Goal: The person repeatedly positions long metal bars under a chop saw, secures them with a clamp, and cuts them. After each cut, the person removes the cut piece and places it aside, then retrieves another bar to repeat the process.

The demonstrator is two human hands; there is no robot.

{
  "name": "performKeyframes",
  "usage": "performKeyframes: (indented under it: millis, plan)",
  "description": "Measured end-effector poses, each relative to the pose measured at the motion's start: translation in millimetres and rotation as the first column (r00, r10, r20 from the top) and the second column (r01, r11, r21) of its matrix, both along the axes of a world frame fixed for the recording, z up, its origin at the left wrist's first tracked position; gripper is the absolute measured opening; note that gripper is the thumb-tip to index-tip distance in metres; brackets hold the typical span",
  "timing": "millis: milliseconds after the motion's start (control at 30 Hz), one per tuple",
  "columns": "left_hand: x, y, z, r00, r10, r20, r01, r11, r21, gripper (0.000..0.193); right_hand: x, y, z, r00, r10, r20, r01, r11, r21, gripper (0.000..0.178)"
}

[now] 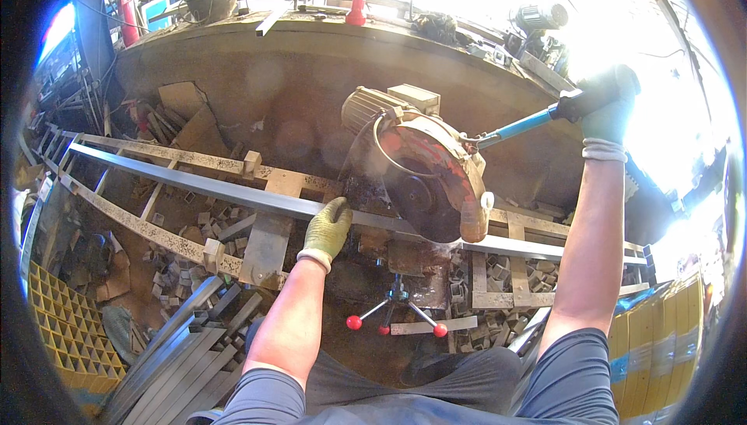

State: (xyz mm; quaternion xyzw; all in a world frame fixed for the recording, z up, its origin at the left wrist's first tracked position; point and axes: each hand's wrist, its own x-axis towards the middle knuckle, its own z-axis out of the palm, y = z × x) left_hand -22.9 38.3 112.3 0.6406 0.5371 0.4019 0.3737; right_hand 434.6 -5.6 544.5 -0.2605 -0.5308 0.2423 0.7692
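My left hand (328,229), in a yellow-green work glove, closes over a long square metal tube (202,185) just left of the saw. The tube lies across a rusty frame and passes under the cut-off saw (424,162). My right hand (608,118), in a glove with a white cuff, is raised at the upper right, wrapped round the dark grip of the saw's blue lever (517,127). Glare blurs its fingers. The saw has a worn red guard, a dark disc and a ribbed motor. The disc's lower edge is at the tube; whether they touch I cannot tell.
A vise handle (398,296) with red knobs stands below the saw. Metal tubes (175,367) lie stacked at lower left, beside a yellow grid-like stack (66,324). Short offcuts (222,223) litter the ground. Taped yellow bundles (657,347) are at right; a ledge (311,32) runs behind.
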Motion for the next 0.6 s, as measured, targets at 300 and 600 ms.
performKeyframes:
  millis: [300, 600]
  plan:
    - [-5, 0, -3, 0.999, 0.015, 0.050, -0.013, 0.999, -0.031, 0.051, -1, -2, -6, 1.000, 0.010, -0.009, -0.010, 1.000, 0.013, 0.022]
    - [-1, 8, -24, 1.000, 0.006, 0.012, -0.007, 0.996, 0.085, 0.038, -19, -15, -23, 0.964, -0.264, 0.027, 0.263, 0.965, 0.021, 0.035]
